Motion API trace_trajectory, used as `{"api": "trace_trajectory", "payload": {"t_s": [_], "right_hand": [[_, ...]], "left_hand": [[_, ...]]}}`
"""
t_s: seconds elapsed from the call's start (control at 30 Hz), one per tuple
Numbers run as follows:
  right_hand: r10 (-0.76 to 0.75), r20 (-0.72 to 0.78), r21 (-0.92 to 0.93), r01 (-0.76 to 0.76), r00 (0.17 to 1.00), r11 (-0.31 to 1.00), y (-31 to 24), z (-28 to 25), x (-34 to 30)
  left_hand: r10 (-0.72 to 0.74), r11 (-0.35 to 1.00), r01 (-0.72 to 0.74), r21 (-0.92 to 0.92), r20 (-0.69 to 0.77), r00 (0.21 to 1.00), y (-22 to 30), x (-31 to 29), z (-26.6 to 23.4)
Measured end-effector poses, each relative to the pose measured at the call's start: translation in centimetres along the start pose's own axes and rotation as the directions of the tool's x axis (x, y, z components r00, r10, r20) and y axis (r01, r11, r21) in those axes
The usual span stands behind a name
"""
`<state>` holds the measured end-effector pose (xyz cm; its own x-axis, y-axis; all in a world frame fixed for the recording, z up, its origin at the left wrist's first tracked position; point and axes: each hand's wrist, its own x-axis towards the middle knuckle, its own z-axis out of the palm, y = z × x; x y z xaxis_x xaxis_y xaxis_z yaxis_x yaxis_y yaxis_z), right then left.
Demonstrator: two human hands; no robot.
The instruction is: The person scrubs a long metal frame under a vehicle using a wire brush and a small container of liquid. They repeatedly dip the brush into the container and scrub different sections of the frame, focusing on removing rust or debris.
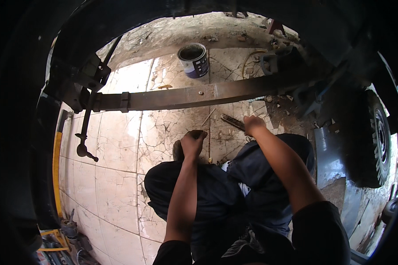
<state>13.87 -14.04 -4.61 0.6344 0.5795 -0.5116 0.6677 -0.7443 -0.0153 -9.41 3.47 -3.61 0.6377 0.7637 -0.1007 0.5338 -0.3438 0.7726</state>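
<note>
My right hand point(254, 125) is closed around the end of a wire brush point(232, 121), whose dark bristled head points left, just beyond my knees. Closer to my left knee, my left hand point(193, 143) is closed, with dark-looking fingertips pressed together; whether anything is in them I cannot make out. Across the view, beyond both hands and apart from them, runs a rusty leaf spring point(172, 98) with a clamp band near its left end. A thin stick point(209, 116) lies on the cracked tiles between the hands and the spring.
An open paint can point(193, 61) stands beyond the spring. A rod with a ball joint point(82, 149) hangs at left, near a yellow bar point(57, 174). A treaded wheel point(380, 134) stands at right by metal sheets point(329, 154). Dark vehicle parts frame the view; tools lie lower left.
</note>
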Motion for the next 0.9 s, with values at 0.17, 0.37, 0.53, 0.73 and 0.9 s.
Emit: {"api": "trace_trajectory", "payload": {"t_s": [0.17, 0.37, 0.53, 0.73, 0.9], "right_hand": [[-0.02, -0.01, -0.074, 0.02, 1.0, 0.997, -0.3, 0.2, 0.1], [-0.11, -0.214, 0.038, 0.121, 0.971, 0.992, -1.6, -2.2, -2.2], [-0.108, -0.325, 0.307, 0.213, 0.939, 0.927, -2.5, -4.6, -7.4], [0.009, -0.174, 0.712, 0.12, 0.985, 0.691, -1.2, -8.5, -20.3], [0.113, -0.291, 0.873, 0.216, 0.95, 0.437, -1.0, -10.0, -21.8]], "left_hand": [[0.019, 0.999, -0.017, -0.048, 0.033, 0.999, 0.3, 0.0, 0.1], [0.007, 0.996, -0.009, -0.092, -0.021, 1.0, 0.1, 0.3, 0.1], [-0.028, 0.994, 0.021, -0.109, -0.065, 0.998, -0.5, 0.4, -0.2], [-0.048, 0.988, 0.037, -0.153, -0.068, 0.997, 0.7, -0.1, -0.4], [-0.034, 0.985, 0.022, -0.168, -0.065, 0.997, 0.9, -0.4, -0.5]]}}
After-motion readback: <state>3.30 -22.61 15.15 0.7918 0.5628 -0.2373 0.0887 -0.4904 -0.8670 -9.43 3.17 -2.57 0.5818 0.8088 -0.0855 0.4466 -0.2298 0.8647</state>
